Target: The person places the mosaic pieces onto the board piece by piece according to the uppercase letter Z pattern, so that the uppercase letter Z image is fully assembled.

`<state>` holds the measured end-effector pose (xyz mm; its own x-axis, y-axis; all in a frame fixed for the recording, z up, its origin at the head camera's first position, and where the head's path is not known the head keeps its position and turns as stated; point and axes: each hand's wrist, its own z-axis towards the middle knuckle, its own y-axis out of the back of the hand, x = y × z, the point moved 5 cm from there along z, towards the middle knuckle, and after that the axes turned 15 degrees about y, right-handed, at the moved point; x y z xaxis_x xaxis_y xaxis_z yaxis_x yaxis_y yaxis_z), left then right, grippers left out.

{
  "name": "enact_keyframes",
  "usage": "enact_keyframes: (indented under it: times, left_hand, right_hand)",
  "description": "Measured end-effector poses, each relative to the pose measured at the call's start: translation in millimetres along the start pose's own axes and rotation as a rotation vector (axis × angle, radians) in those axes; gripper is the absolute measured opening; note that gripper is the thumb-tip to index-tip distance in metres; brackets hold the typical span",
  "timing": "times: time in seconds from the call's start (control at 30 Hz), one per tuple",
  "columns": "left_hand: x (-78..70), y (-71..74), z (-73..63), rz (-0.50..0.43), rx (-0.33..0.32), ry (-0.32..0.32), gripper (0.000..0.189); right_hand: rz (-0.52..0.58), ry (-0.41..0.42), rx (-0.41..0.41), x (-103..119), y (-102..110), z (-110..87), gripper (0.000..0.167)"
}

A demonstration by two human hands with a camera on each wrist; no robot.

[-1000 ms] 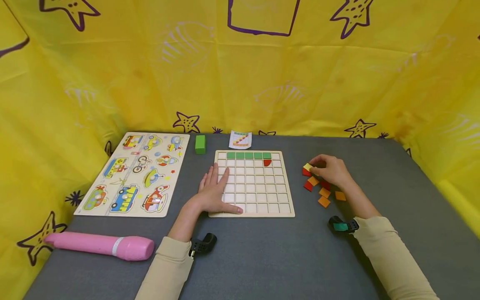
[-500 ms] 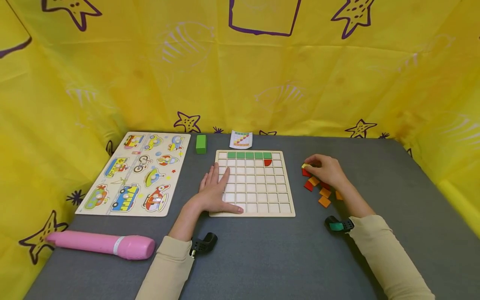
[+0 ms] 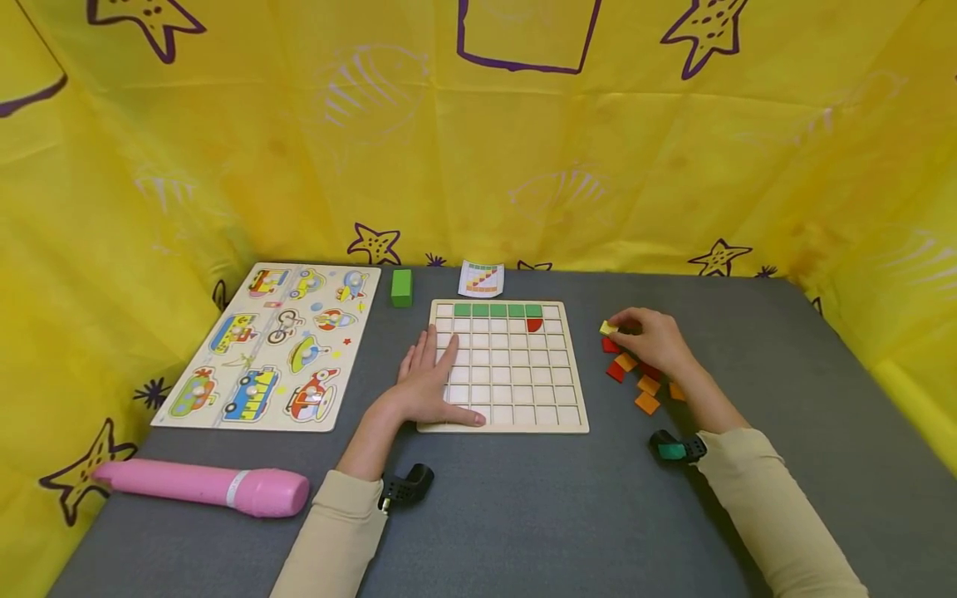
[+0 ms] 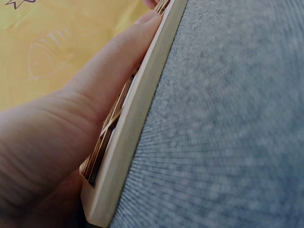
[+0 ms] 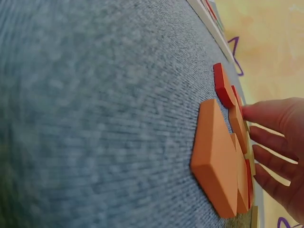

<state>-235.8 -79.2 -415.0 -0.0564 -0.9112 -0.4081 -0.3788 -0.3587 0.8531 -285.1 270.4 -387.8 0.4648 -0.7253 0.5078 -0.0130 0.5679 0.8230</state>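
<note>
Card (image 3: 482, 280) behind grid board (image 3: 520, 374): printed coloured pattern. Right grip (image 3: 654, 340) pinches yellow tile (image 3: 607, 328), right of board, by loose red tiles (image 3: 615, 371). Left grip (image 3: 426, 389) spread on board. Left on counter (image 3: 553, 515): vehicle puzzle (image 3: 265, 357), green block (image 3: 401, 289).

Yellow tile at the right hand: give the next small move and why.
Probably carry the yellow tile to the grid board: the right hand seems to pinch it, and the left hand rests on the board, which has bare cells.
</note>
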Motion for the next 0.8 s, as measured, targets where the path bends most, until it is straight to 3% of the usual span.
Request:
enact_keyframes:
  times: [0.37, 0.6, 0.8]
  left_hand:
    - [-1.1, 1.2, -0.5, -0.004, 0.008, -0.002, 0.131]
    - [-1.5, 2.1, -1.5, -0.007, 0.006, -0.005, 0.13]
    - [-1.5, 0.9, -1.2, -0.007, 0.006, -0.002, 0.13]
  right_hand:
    - [0.057, -0.004, -0.045, 14, -5, 11.5, 0.025]
    - [0.16, 0.004, -0.008, 46, -27, 36.6, 0.026]
    - [0.186, 0.097, 0.051, 69, -50, 57.5, 0.021]
